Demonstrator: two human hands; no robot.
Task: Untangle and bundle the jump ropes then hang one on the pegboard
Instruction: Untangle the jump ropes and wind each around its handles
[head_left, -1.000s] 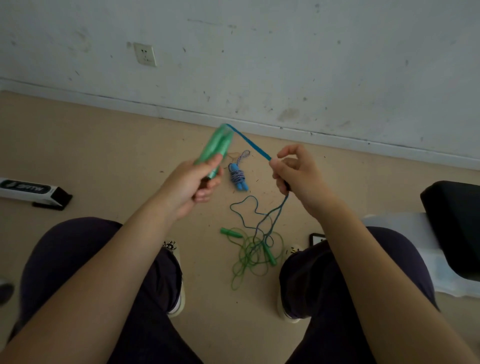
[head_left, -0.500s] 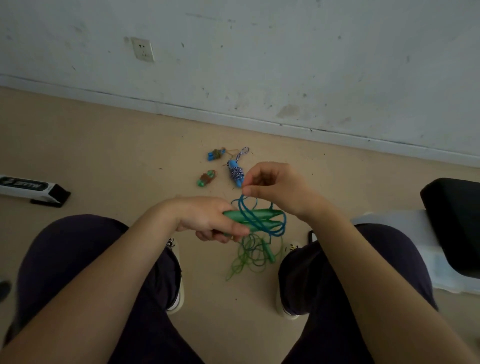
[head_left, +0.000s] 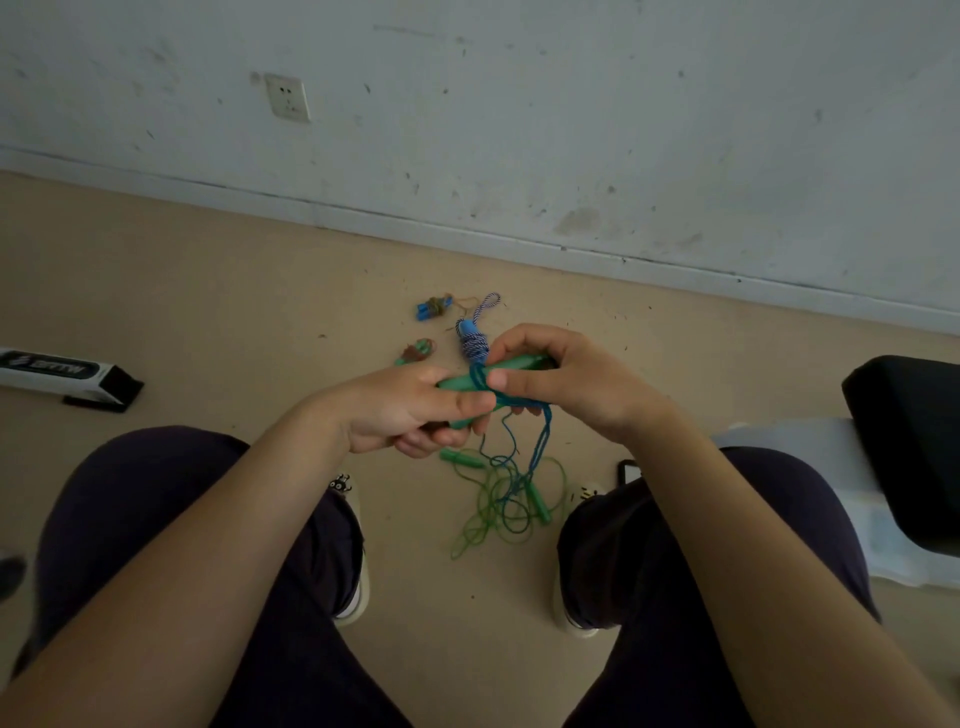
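Green handles (head_left: 511, 366) between both hands (blue-wrapped)

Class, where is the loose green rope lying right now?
In the head view, the loose green rope lies tangled on the floor between the person's feet, below both hands.

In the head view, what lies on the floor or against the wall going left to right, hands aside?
Black-and-white box → wall socket → small blue bundle → loose green rope → phone → black cushion.
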